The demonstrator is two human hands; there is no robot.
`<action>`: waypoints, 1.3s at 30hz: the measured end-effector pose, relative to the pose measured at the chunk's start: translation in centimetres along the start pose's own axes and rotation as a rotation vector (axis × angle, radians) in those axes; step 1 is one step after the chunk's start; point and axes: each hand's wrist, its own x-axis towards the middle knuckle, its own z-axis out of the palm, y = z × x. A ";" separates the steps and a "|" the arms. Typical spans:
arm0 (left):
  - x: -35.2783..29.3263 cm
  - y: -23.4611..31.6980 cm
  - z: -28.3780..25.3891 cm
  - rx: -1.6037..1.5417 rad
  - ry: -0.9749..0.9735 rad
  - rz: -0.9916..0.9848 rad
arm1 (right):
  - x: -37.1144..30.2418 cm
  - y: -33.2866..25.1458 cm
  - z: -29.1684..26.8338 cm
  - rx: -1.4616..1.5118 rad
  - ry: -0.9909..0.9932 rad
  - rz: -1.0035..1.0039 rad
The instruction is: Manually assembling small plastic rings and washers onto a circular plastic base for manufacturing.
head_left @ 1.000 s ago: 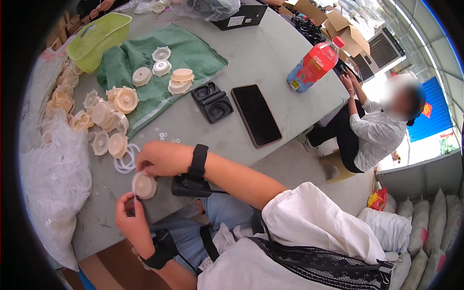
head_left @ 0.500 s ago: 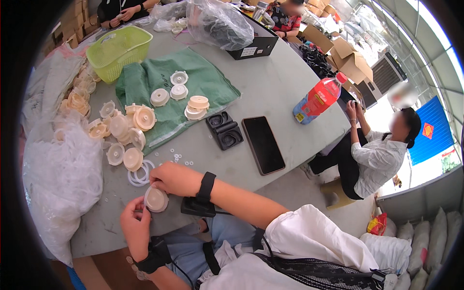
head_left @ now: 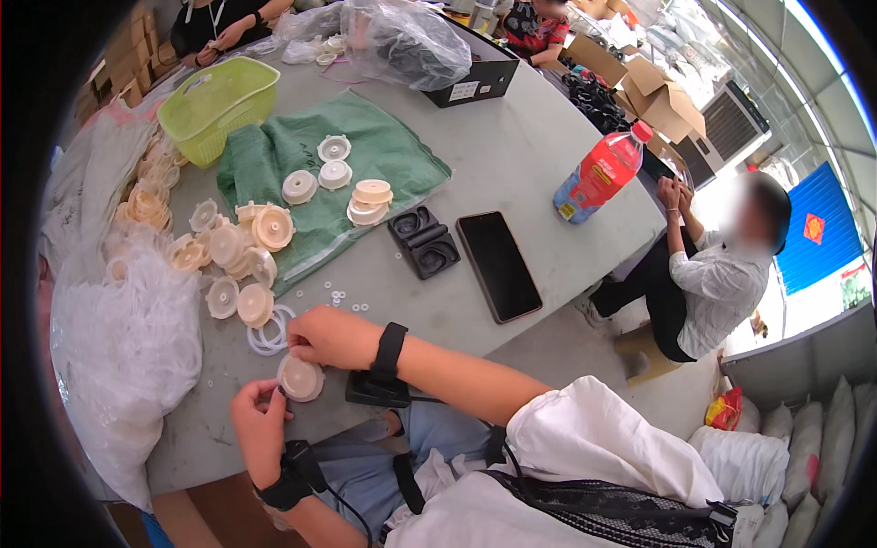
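Observation:
A round cream plastic cap (head_left: 301,376) lies between my two hands near the table's front edge. My left hand (head_left: 259,420) grips its near left side with thumb and fingers. My right hand (head_left: 331,338) is closed at its far rim, fingertips bent down; whether a ring is pinched there is hidden. Just beyond, several white rings (head_left: 266,340) lie in a loose stack, partly behind my right hand. Small white washers (head_left: 339,298) are scattered past them. A pile of similar cream caps (head_left: 228,245) sits to the left, partly on a green sack (head_left: 315,239).
A bulging clear bag of white rings (head_left: 137,356) takes up the left edge. Farther back stand a green basket (head_left: 219,110) and a black box (head_left: 475,87). A black open case (head_left: 425,242), a phone (head_left: 499,267) and a bottle (head_left: 603,173) lie or stand rightward. A person (head_left: 722,265) sits at right.
The view has shifted slightly. Both hands stay at the same cap, with only a small shift of the left fingers along its edge.

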 end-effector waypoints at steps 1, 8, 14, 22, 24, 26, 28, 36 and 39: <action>0.0 -0.1 0.0 -0.004 0.003 0.001 | 0.0 -0.1 -0.1 0.001 -0.028 0.014; 0.4 -0.9 0.0 -0.058 0.001 0.010 | 0.0 0.2 0.3 -0.012 0.008 0.002; 0.6 -0.8 0.0 -0.023 0.004 0.000 | 0.0 0.7 0.0 0.086 -0.029 -0.033; 0.6 -0.9 0.1 -0.003 0.003 0.026 | 0.0 0.6 0.0 0.042 0.000 -0.029; 0.7 -0.6 0.3 0.010 -0.005 0.027 | 0.0 0.5 -0.2 0.038 -0.005 -0.012; 0.5 -0.5 0.1 0.036 0.000 0.016 | 0.1 0.6 0.1 0.052 -0.018 -0.002; 0.4 -0.5 0.2 0.035 -0.001 0.021 | 0.1 0.6 0.2 0.028 -0.006 -0.018; 0.1 -0.7 0.0 0.112 0.062 0.029 | 0.3 0.5 0.8 0.033 0.027 -0.027; -0.3 -0.9 -0.2 0.187 0.101 0.023 | 0.7 1.6 1.6 0.108 0.034 -0.083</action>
